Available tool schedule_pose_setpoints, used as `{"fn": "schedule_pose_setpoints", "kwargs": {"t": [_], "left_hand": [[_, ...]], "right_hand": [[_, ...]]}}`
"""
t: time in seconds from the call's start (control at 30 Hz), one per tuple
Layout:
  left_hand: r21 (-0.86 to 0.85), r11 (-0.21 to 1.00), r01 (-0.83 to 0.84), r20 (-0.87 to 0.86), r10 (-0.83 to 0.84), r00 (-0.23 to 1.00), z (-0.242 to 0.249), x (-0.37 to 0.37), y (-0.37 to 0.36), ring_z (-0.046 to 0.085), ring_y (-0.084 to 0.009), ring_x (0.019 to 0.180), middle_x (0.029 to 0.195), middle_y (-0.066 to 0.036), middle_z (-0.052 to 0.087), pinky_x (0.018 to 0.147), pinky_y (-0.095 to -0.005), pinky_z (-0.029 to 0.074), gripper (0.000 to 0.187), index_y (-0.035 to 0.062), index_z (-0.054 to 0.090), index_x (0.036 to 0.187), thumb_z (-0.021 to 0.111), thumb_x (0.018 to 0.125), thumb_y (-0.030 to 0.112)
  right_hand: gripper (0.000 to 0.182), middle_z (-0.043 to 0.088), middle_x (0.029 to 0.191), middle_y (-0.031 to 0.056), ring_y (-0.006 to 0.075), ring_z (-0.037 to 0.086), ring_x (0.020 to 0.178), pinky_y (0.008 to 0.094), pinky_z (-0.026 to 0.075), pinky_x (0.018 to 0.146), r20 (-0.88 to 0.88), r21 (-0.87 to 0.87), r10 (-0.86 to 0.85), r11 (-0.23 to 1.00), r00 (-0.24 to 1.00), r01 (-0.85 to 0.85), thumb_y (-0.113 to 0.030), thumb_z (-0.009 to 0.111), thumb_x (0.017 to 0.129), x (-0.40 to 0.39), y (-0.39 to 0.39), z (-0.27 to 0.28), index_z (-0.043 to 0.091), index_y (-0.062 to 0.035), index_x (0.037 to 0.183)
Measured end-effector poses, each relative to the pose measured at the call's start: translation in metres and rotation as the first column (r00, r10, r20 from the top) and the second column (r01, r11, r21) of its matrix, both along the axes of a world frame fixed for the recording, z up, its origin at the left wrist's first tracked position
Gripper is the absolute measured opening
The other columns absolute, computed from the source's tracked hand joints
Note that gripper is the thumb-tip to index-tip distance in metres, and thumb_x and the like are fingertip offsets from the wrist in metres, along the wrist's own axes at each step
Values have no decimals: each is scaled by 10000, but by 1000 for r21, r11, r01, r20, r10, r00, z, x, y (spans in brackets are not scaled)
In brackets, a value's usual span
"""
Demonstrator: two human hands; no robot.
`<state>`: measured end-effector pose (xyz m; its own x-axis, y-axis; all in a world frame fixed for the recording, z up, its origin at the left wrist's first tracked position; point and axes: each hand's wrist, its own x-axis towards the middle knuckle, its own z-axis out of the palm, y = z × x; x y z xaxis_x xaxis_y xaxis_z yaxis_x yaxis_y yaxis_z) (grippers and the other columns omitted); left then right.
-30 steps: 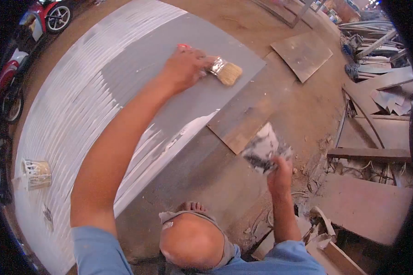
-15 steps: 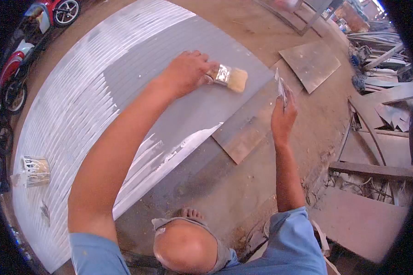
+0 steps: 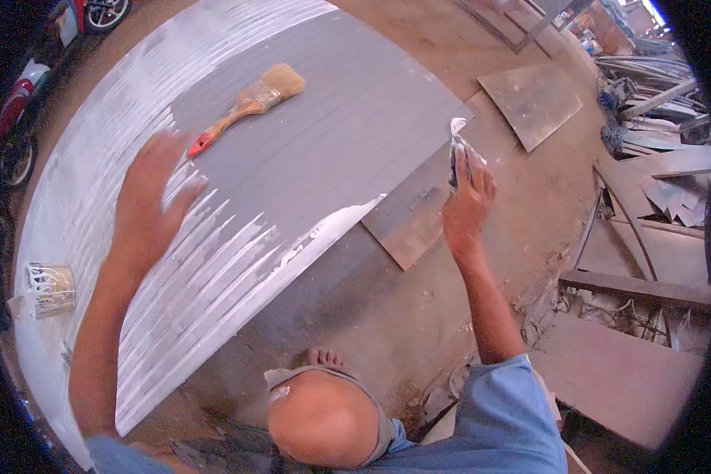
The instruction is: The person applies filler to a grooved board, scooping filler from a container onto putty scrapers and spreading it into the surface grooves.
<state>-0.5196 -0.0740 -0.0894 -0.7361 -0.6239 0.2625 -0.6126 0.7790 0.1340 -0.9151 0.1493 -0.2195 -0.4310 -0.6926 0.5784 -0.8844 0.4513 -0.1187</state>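
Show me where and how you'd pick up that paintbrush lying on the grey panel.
Probably by the middle of its wooden handle, coming from above on the left hand side. The paintbrush lies with its red end toward that hand and its bristles pointing away, so closing across the slim handle should keep clear of the bristles.

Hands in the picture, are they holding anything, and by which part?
The right hand holds a flat spreader by the end away from its white blob. The left hand, spread open, holds nothing.
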Motion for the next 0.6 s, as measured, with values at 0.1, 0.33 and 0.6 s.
{"fn": "schedule_pose_setpoints", "kwargs": {"t": [0.1, 0.33, 0.6], "left_hand": [[270, 961, -59, 87, 37, 995, 45, 55, 74, 380, -344, 1460, 1513, -177, 484, 1229, -439, 267, 689, 61, 526, 1435, 748, 792, 170], [523, 850, -63, -25, 89, 996, 83, 161, 161, 505, -460, 1327, 1352, -251, 580, 1139, -560, 353, 526, 9, 632, 1253, 724, 795, 251], [488, 863, -133, -37, 172, 984, 81, 230, 175, 457, -448, 1375, 1417, -246, 551, 1177, -563, 283, 560, 48, 584, 1342, 575, 920, 415]], "right_hand": [[692, 563, 1409, 139, 360, 495, 1310, 462, 363, 1110, 2, 179, 55, 982, 998, -55, 96, 557, 759, -6, 24, 25, 543, -83, 1427], [498, 661, 1232, 219, 413, 609, 1146, 490, 480, 978, 65, 95, 230, 967, 971, -235, 10, 544, 829, -66, -28, 93, 631, -82, 1310], [412, 696, 1110, 230, 426, 660, 1039, 505, 518, 902, 208, 590, -27, 801, 978, -103, -149, 526, 869, -19, -49, 134, 695, -182, 1243]]}}
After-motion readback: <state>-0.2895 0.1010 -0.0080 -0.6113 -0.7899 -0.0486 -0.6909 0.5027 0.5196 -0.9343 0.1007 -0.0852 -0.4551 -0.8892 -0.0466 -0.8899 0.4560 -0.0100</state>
